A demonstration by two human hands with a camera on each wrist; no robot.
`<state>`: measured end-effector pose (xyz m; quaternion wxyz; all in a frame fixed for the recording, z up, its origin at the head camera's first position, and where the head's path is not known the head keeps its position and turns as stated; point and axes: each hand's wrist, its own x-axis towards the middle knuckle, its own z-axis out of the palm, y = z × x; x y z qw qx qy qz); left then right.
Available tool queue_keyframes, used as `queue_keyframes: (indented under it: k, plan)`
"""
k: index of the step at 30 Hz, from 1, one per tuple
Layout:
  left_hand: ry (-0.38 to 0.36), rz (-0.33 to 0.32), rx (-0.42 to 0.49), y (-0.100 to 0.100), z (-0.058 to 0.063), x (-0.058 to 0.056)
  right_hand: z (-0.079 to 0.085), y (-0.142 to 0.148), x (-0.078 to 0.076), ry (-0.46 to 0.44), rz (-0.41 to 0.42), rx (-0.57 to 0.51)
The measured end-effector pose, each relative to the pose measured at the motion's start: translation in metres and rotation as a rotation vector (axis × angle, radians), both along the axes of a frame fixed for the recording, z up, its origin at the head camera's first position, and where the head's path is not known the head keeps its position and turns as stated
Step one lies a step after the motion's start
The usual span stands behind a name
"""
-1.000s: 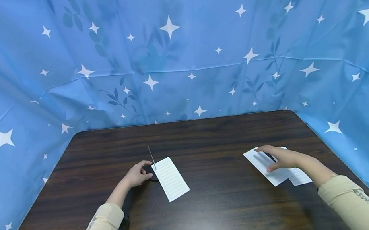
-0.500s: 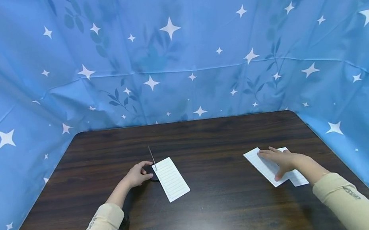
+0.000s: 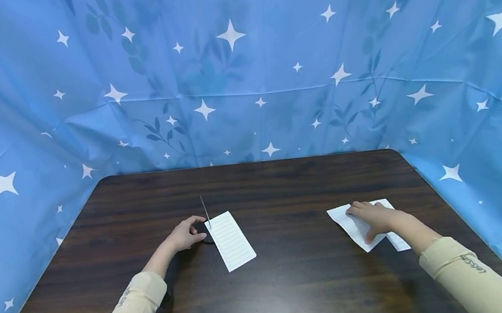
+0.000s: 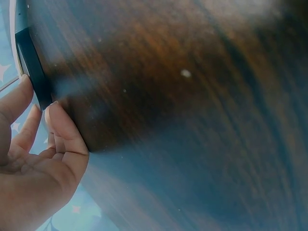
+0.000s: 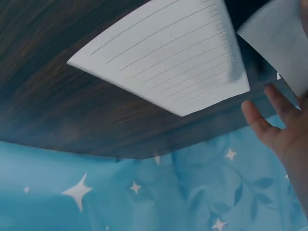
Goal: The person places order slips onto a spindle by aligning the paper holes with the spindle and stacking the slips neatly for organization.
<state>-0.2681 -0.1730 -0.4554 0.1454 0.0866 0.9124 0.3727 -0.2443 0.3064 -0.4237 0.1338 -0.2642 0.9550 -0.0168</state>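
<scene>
My left hand (image 3: 184, 237) holds the edge of a dark round base (image 4: 34, 67), with thumb and fingers at its rim in the left wrist view. A thin upright metal spike (image 3: 205, 208) rises from this base. Lined white paper (image 3: 232, 241) is stuck on the spike by its upper corner and slants toward the table's middle. Over on the right, my right hand (image 3: 374, 220) pinches a white sheet (image 3: 345, 216), which bends up under the fingers. More lined paper (image 5: 163, 53) lies beside it, partly covered by the hand in the head view.
Everything stands on a dark wood-grain table (image 3: 294, 303) with rounded far corners. A blue curtain (image 3: 264, 56) with white stars and leaves hangs behind the table and along both sides.
My right hand has swung slightly left and closed on the upper sheet, which was flat and is now buckled. The left hand, spike and its paper have kept their places.
</scene>
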Motion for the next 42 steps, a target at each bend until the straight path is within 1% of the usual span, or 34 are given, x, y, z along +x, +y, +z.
queue_keyframes:
  k: [1, 4, 7, 9, 12, 15, 20, 23, 25, 28, 32, 37, 42]
  plan:
    - [0.007, -0.01, -0.006, -0.001, 0.0, 0.0, -0.002, -0.003, 0.0, 0.032, 0.01, -0.007]
    - [-0.002, -0.003, 0.0, -0.001, 0.0, -0.001, -0.006, -0.013, -0.002, 0.137, 0.025, -0.032]
    - [0.004, -0.008, 0.002, 0.0, 0.001, 0.0, -0.01, -0.022, -0.005, 0.234, 0.016, -0.092]
    - [0.003, -0.003, -0.002, 0.0, 0.001, 0.001, -0.013, -0.026, -0.007, 0.268, -0.008, -0.17]
    - [0.009, -0.002, -0.012, 0.0, 0.003, 0.002, -0.017, -0.031, -0.012, 0.285, -0.041, -0.311]
    - [0.018, 0.002, -0.022, 0.001, 0.003, 0.002, -0.02, -0.034, -0.015, 0.26, -0.089, -0.434]
    - [0.014, 0.001, -0.023, 0.0, 0.003, -0.001, -0.02, -0.039, -0.016, 0.211, -0.163, -0.547]
    - [0.002, 0.004, -0.019, 0.0, 0.003, -0.001, -0.019, -0.044, -0.015, 0.212, -0.192, -0.573]
    - [-0.001, 0.008, -0.016, 0.0, 0.002, -0.001, -0.019, -0.046, -0.014, 0.219, -0.238, -0.589]
    - [0.0, 0.01, -0.013, 0.001, 0.002, 0.0, -0.017, -0.052, -0.012, 0.196, -0.309, -0.622]
    - [-0.003, 0.019, -0.01, 0.001, 0.001, 0.0, -0.013, -0.058, -0.01, 0.145, -0.364, -0.665]
    - [0.002, 0.014, -0.015, 0.001, 0.002, 0.0, -0.009, -0.064, -0.009, 0.113, -0.385, -0.7]
    - [0.011, 0.006, -0.015, 0.0, 0.002, 0.0, -0.003, -0.069, -0.012, 0.09, -0.335, -0.742]
